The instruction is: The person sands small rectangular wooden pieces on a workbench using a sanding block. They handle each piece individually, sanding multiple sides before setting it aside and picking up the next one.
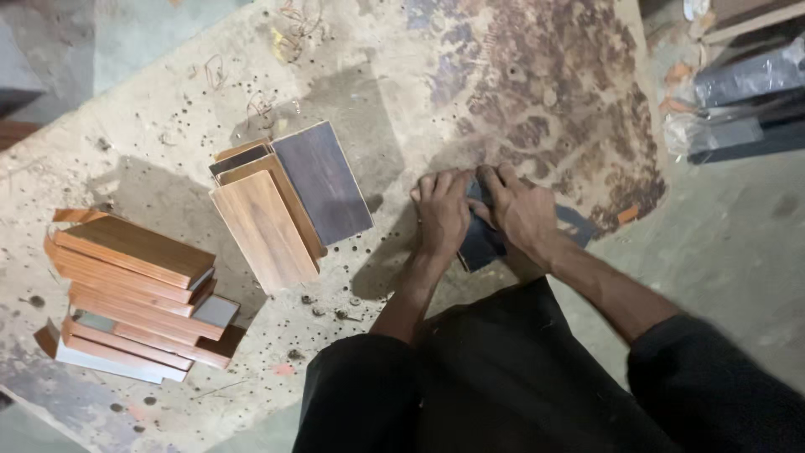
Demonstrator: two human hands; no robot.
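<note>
- The worn workbench fills most of the view, its pale top pocked with drill holes and stained dark towards the far right.
- At the left edge sits a stack of orange-brown boards, laid flat in an uneven pile, well apart from the hands.
- Between that stack and the hands lies a second group of panels, fanned out, with a dark brown one on top at the right and lighter wood-grain ones beside it.
- Off the bench at the far right, wrapped grey bundles lie on the floor.
- The small dark panel lies flat on the bench just in front of the person, near edge showing between the wrists, far end hidden under the hands.
- The left hand presses down on the panel's left side, fingers stretched forward and flat, not curled round it.
- The right hand covers the panel's right side, its fingers bent over the far edge, touching the left hand's fingertips.
</note>
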